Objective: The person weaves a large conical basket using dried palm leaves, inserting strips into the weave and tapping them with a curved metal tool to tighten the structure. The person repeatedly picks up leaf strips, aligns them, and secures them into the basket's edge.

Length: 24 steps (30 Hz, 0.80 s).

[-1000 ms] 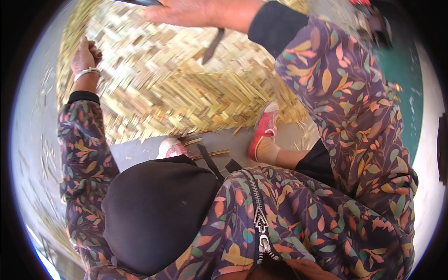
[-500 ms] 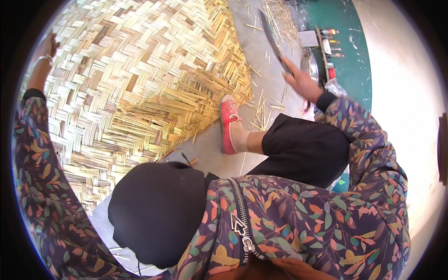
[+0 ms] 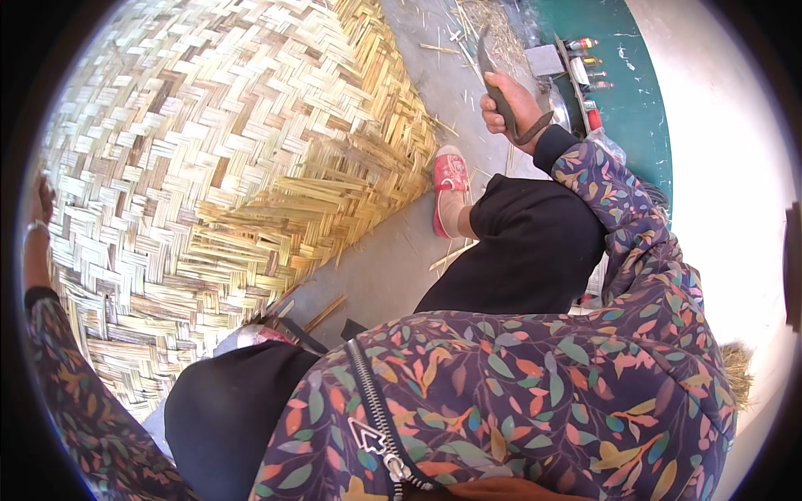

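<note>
**Knife held blade-up in the right hand, mat under the left**

Knife [image 3: 493, 79] sits in the right hand [image 3: 514, 108], high in the view and right of centre, above the grey floor [image 3: 393, 259]. Its long axis runs nearly upright, leaning slightly left: the dark blade points up and away from the person, the handle down into the fist. The fingers [image 3: 494, 107] are wrapped tight around the handle. A red shoe [image 3: 451, 179] rests on the floor just below the hand, beside the frayed edge of the woven mat [image 3: 209, 159]. The left hand [image 3: 38, 209] lies at the mat's far left edge, near the picture's rim; whether its fingers are spread or curled I cannot tell. Small bottles [image 3: 585, 63] stand near the green wall [image 3: 635, 100].
</note>
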Motion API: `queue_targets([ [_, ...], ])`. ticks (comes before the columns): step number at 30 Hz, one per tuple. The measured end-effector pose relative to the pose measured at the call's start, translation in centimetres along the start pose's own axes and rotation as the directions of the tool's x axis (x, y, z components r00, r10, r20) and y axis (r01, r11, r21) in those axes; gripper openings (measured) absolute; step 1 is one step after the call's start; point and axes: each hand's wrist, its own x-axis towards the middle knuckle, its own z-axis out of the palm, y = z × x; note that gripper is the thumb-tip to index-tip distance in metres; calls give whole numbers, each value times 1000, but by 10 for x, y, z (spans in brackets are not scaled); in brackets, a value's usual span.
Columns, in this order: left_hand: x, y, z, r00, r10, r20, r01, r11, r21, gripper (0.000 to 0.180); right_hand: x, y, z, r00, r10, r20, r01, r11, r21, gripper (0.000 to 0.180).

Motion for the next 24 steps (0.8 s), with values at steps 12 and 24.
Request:
queue_targets([
  [12,-134,39,157,948,68,310,-189,905,381,32,59,20,-15,932,-27,362,7,998,57,54],
  [24,-285,82,461,699,153,699,-611,635,473,38,161,23,-7,741,-136,657,89,990,105,46],
])
